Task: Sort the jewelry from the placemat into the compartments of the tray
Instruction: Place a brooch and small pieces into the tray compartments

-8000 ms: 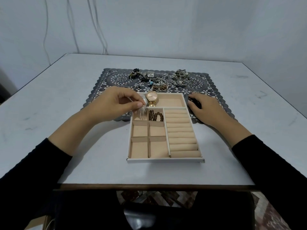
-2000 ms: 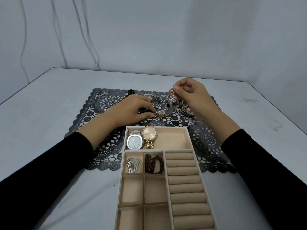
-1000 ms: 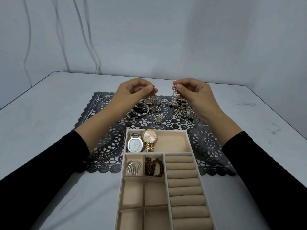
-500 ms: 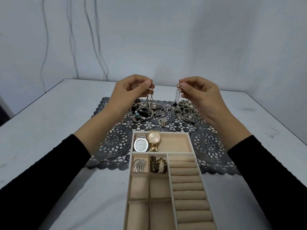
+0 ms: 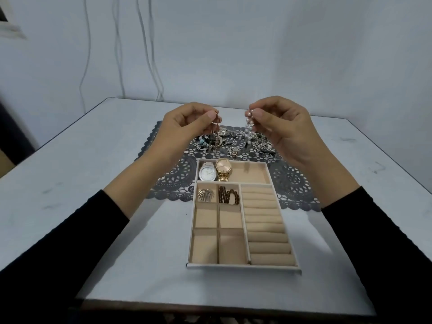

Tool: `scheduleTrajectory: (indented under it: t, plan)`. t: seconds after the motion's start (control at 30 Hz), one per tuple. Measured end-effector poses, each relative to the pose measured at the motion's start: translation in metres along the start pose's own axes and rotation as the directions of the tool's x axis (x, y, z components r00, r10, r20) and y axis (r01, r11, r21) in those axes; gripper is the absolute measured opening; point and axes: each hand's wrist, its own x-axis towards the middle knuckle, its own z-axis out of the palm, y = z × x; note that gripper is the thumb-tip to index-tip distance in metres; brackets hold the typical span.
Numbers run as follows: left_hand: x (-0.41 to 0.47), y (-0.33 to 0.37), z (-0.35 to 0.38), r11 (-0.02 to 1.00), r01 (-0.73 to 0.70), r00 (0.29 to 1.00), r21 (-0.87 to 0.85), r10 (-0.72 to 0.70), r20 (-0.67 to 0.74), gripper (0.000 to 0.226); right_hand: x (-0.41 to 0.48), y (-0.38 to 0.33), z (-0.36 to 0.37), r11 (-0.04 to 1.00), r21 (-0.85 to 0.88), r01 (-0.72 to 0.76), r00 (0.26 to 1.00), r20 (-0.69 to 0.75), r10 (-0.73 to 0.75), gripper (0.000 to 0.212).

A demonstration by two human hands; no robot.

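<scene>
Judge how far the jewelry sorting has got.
Done: silver watch and gold watch lie in the top compartment of the tray; a silver fan-shaped piece and brown bead bracelet occupy two small ones. In hand: left hand pinches a chain, right hand a pearl strand, both above the placemat. Left: the tangled pile there; ring rolls hold nothing.

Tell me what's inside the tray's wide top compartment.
A silver watch and a gold watch lie side by side at its left end; the rest is bare lining. The lining under the watches is covered.
</scene>
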Motion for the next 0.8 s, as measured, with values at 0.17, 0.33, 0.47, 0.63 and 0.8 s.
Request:
scheduleTrajectory:
  t: [0.17, 0.33, 0.47, 0.63, 0.8]
  plan:
    - [-0.021, 0.001, -0.003, 0.999, 0.011, 1.0, -0.05, -0.01, 0.008, 0.014, -0.018, 0.0, 0.012, 0.998, 0.023, -0.063, 0.99, 0.125, 0.059, 0.01]
    - [-0.034, -0.001, -0.008, 0.998, 0.005, 1.0, -0.061, -0.003, 0.029, 0.007, -0.033, 0.006, 0.021, 0.991, -0.001, -0.135, 0.955, 0.265, 0.131, 0.01]
    - [-0.038, -0.002, -0.012, 0.998, 0.013, 1.0, -0.056, -0.012, 0.019, 0.007, -0.039, 0.009, 0.02, 0.987, -0.073, -0.145, 0.919, 0.359, 0.162, 0.014]
    - [-0.039, -0.001, -0.018, 0.998, 0.018, 1.0, -0.068, -0.018, -0.003, 0.008, -0.042, 0.011, 0.016, 0.969, -0.154, -0.191, 0.87, 0.431, 0.24, 0.011]
    - [-0.036, 0.001, -0.019, 0.996, 0.025, 0.999, -0.088, -0.027, -0.028, 0.007, -0.043, 0.012, 0.012, 0.933, -0.289, -0.212, 0.838, 0.438, 0.326, 0.011]
